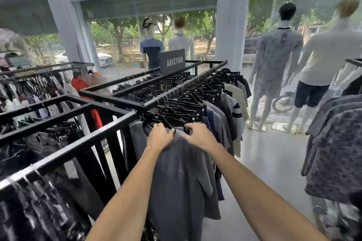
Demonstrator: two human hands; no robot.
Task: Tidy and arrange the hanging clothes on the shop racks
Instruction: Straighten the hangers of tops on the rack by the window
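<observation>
Both hands on the front grey shirt at the near end of the rack.

I have my left hand [159,136] and right hand [200,136] side by side at the neck of the grey shirt [180,186], fingers curled into the cloth on either side of the collar. The shirt is a soft, matte fabric, falling in loose folds below my wrists, foremost in a tight row of garments on black plastic hangers [186,107]. The rack [109,99] is square black metal bar, and a dark sign [172,61] reading ARISTINO stands on its far end.
</observation>
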